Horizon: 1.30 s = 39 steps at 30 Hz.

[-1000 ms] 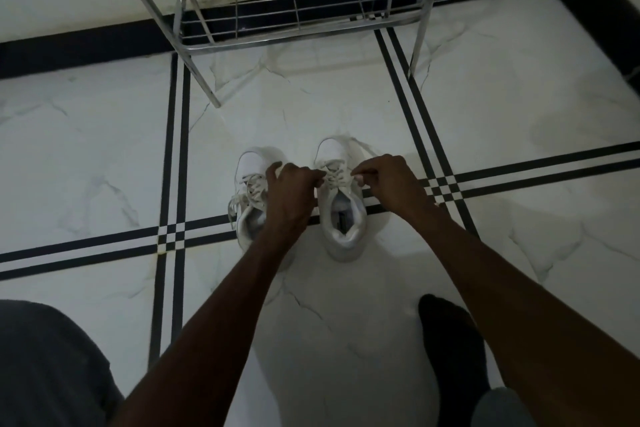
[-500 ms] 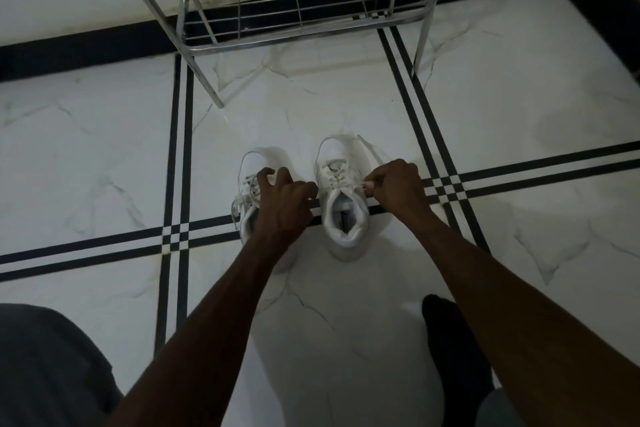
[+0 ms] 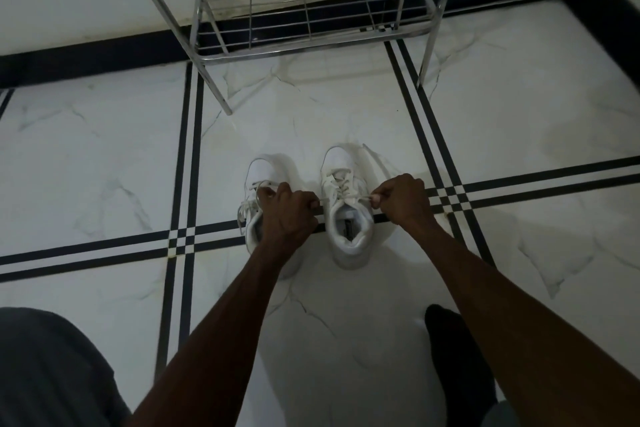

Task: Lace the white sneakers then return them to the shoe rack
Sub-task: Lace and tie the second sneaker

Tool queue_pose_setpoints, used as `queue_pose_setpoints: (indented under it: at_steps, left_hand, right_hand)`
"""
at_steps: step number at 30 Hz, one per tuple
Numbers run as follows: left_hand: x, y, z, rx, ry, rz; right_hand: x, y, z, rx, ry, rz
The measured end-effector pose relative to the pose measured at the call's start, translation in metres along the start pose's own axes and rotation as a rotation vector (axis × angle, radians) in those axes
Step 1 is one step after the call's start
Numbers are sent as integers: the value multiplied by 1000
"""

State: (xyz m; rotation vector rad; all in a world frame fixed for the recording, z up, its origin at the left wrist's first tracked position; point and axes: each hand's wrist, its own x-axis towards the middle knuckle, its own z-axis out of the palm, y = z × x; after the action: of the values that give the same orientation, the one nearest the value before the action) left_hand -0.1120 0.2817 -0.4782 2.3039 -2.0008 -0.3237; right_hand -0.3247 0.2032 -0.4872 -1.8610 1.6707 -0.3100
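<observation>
1. the left hand lies over the left sneaker, hiding its tongue, opening and most of its lacing behind the knuckles.
2. the lace end past the left fingers is too small to follow.
3. the right sneaker has its outer side hidden behind the right hand.
4. the shoe rack is cut off by the top edge.
5. a dark sock, below the right forearm, runs off the bottom edge.
</observation>
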Motion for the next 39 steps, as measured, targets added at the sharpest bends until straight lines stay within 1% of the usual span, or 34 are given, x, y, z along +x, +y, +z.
queue_pose_setpoints:
  at_steps: [2,5,7,8,9,12,13,14,16,19,24,26,27,28,29,31,33,35,36,37,39]
  left_hand:
    - [0,-4,2,-49,-2,-13]
    - [2,-17,4,-265,-73,-55]
    - [6,-17,-3,-307,-47,-38]
    - [9,-17,-6,-319,-16,-40]
    - [13,-16,-11,-351,13,-51]
    - [22,-16,-20,-566,8,-74]
    - [24,-16,-22,-599,26,-78]
    - [24,-15,-23,-590,56,-80]
    - [22,-9,-25,-457,97,-82]
    - [19,-6,-34,-233,163,13]
    - [24,-20,-52,14,244,149]
    - [28,-22,-58,38,213,184]
    - [30,-23,-59,16,155,183]
    - [31,-22,-61,-48,77,170]
    - [33,-20,-61,-179,-5,147]
    - [33,-13,-62,-573,-126,68]
    - [32,-3,-57,-923,-177,-31]
    - [29,9,-50,-1218,-183,-137]
    - [28,13,-47,-1320,-173,-173]
    - [28,17,-43,-1366,-162,-188]
    - [31,19,-37,-1316,-146,-175]
  right_hand:
    - [3,-3,-9,13,-57,9]
    - [8,-6,-31,35,-189,-10]
    - [13,-5,-46,45,-279,11]
    - [16,-5,-52,105,-320,34]
    - [18,-5,-55,222,-352,65]
    - [17,-15,-58,742,-423,154]
    - [17,-20,-56,869,-431,161]
    - [17,-24,-53,956,-434,170]
    - [17,-30,-46,1044,-428,193]
    - [15,-36,-39,1102,-427,190]
    - [13,-36,-32,1019,-402,127]
    - [14,-35,-29,972,-385,94]
    - [14,-35,-28,957,-378,83]
    - [15,-35,-28,947,-376,74]
    - [15,-35,-27,935,-374,65]
    - [15,-34,-26,905,-373,50]
    - [15,-35,-25,890,-365,46]
    - [14,-35,-24,869,-344,49]
    - [15,-34,-23,862,-331,56]
    - [15,-33,-22,864,-316,70]
    - [17,-31,-19,893,-274,120]
